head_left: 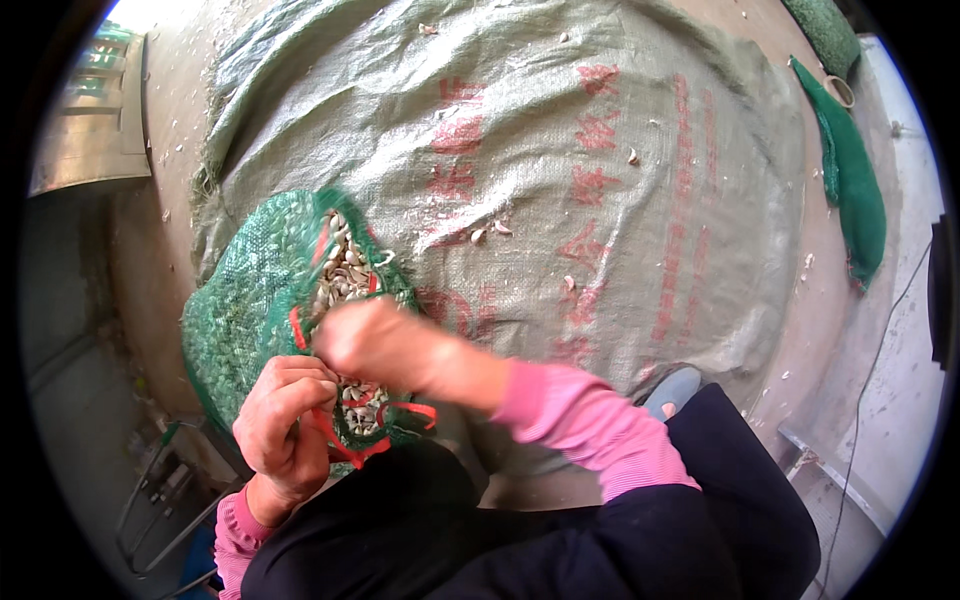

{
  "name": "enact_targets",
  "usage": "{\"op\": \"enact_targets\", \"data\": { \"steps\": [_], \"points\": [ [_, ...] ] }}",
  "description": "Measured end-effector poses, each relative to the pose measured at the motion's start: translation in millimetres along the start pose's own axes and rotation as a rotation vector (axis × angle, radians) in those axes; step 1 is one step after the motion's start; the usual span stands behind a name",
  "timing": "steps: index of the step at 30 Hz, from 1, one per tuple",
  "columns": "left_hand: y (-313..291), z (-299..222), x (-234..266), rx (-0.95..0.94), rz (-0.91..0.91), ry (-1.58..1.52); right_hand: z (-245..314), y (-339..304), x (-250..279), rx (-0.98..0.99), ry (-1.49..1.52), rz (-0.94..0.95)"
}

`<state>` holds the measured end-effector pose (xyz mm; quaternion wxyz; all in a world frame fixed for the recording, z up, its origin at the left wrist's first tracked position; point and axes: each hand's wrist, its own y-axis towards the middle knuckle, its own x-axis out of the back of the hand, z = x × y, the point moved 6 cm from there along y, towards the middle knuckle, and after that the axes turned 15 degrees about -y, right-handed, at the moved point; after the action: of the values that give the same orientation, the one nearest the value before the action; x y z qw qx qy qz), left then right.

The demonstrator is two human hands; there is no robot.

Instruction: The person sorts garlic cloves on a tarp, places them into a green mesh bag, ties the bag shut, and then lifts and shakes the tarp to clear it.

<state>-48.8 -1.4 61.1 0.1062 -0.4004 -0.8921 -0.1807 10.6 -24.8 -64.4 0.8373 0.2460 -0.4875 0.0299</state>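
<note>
Pale floor (172, 150) dotted with small scraps runs around one woven sheet (730, 290) with red print; at its near left edge stands one green mesh bag (235, 300), open toward the top, with garlic cloves (347, 270) inside, too many to count; red ribbon (298, 328) shows at several spots along its rim; two hands are at the opening; the left hand (283, 415) has its fingers curled together at the rim, but what they pinch is hidden; the right hand (362, 345), blurred, is bent over the cloves, and I cannot tell whether it holds anything; about six loose pieces (478, 236) lie on the sheet; farther right are two green bundles (858, 200), one cut off above; one grey shoe (675, 388) is partly covered by a dark trouser leg (745, 470)
</note>
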Motion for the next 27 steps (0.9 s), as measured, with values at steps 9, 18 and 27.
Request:
{"op": "enact_targets", "data": {
  "steps": [9,18,27],
  "points": [
    [-12.9,-9.9,4.0,-0.001,-0.070,0.062,20.4,18.4,13.3,0.125,0.790,0.323],
    [-4.9,19.0,-3.8,0.236,-0.103,0.085,-126.6,-153.3,63.0,0.228,0.268,0.436],
    [-7.0,23.9,-40.6,0.462,-0.023,-0.007,-77.4,-214.4,43.7,0.244,0.129,0.590]
  ]
}}
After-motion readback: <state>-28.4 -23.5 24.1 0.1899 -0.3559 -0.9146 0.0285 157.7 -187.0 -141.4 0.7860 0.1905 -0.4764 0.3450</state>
